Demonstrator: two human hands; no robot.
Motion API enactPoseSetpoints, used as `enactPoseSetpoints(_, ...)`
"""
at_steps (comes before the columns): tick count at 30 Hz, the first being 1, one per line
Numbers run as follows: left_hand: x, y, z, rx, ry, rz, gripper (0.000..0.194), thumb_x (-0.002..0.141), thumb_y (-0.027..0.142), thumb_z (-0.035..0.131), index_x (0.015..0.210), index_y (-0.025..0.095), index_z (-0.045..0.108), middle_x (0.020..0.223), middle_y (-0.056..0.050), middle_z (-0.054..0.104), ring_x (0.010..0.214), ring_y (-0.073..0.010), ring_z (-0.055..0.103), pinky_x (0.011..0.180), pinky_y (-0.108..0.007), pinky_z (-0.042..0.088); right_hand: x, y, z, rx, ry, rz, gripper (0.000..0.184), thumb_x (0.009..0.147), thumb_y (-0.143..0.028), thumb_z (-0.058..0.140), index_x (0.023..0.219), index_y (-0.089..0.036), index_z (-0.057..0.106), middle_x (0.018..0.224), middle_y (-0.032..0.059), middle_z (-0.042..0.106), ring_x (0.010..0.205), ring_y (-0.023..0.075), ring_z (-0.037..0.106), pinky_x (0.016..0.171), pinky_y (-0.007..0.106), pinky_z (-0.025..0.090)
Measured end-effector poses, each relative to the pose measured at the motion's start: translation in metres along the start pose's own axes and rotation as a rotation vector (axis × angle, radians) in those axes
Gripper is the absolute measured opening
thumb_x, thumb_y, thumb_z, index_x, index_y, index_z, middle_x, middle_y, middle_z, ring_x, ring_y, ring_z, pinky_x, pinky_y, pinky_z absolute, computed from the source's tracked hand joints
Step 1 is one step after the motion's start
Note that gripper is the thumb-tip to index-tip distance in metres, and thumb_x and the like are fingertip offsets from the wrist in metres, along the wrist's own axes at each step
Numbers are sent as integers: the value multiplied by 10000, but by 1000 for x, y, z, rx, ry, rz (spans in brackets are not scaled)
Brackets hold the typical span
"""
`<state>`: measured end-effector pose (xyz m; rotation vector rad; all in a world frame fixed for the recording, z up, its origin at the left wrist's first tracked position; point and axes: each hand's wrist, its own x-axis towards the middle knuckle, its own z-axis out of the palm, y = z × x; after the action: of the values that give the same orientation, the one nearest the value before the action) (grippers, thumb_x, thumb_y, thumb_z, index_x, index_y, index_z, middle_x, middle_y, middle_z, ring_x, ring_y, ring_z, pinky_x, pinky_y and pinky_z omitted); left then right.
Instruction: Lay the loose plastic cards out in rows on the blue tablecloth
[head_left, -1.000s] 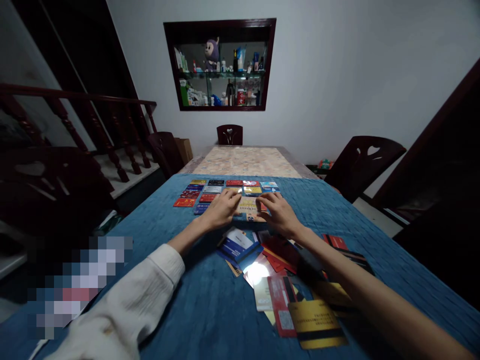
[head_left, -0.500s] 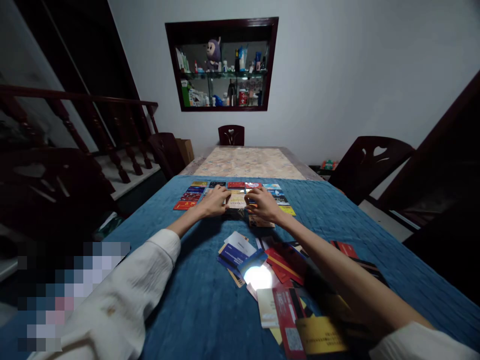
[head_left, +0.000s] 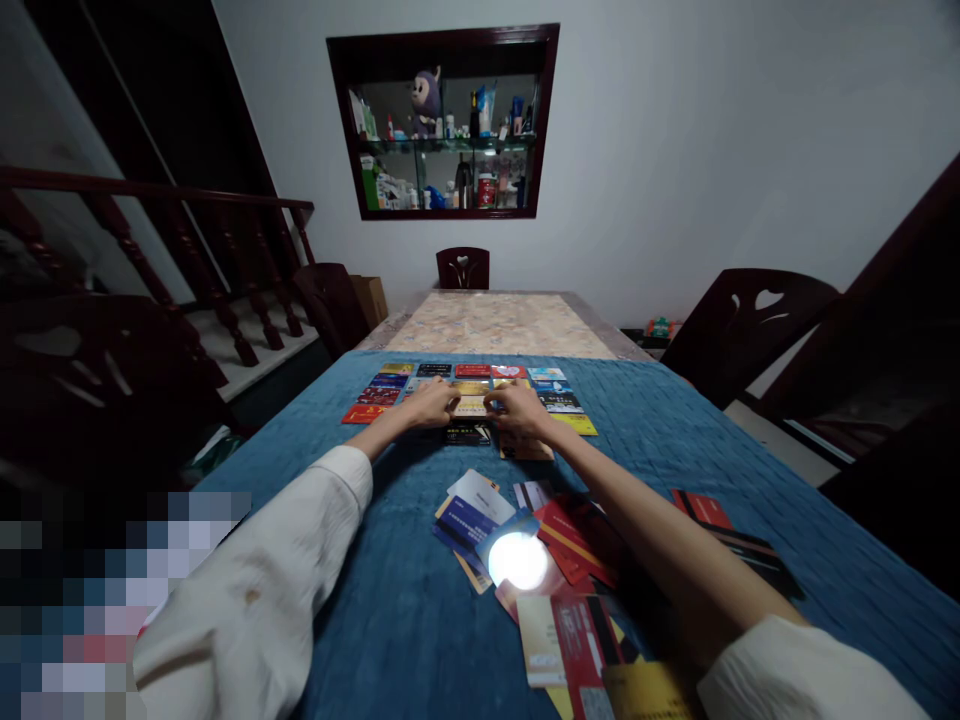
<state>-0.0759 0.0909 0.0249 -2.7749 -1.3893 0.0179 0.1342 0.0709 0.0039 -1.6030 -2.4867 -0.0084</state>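
Both hands reach over rows of plastic cards laid on the blue cloth. My left hand [head_left: 430, 402] pinches the left end of a pale yellow card [head_left: 471, 406]. At the card's right end, the fingers of my right hand [head_left: 520, 408] are closed on it. Just nearer to me than this card lies a black card [head_left: 466, 435], and an orange-tan card [head_left: 525, 450] shows partly below my right hand. A red card [head_left: 364, 413] ends the left column, a yellow one [head_left: 579, 424] the right column. Some middle cards are covered by my hands.
Nearer to me is a loose overlapping pile with a blue card [head_left: 469, 522], a red card [head_left: 577, 535] and a gold card [head_left: 649, 692]; bright glare hides part of it. More cards [head_left: 750, 555] lie right of my forearm. Dark chairs [head_left: 750, 315] stand around the table.
My hands have moved the pale yellow card a little left and away from me, then lowered it slightly among the rows. The black card beneath has come into view.
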Motion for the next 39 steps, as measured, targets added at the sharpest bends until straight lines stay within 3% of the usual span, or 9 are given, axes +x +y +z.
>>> enactPoseSetpoints(13, 6, 1, 3, 6, -68, 6, 182, 764, 83, 500, 821, 185, 640, 973, -96, 649, 1031, -261, 532, 884, -365, 443, 8, -1, 7, -5, -78, 37, 283, 863, -304, 567, 1100, -298, 721, 1214, 64, 683, 1158, 328, 503, 829, 372, 399)
enactPoseSetpoints(25, 8, 1, 6, 18, -96, -23, 175, 815, 111, 484, 826, 183, 643, 1020, -118, 651, 1078, -302, 514, 909, -444, 425, 16, -1, 12, -8, -106, 45, 264, 873, -298, 578, 1083, -316, 736, 1210, 61, 696, 1194, 343, 498, 863, 419, 423)
enactPoseSetpoints(39, 8, 5, 4, 39, -96, -26, 207, 736, 29, 533, 800, 183, 656, 1035, -114, 635, 1098, -306, 505, 937, -442, 414, 15, -2, 13, -28, -108, 48, 278, 903, -322, 531, 1084, -333, 742, 1253, 74, 668, 1186, 341, 505, 890, 452, 423)
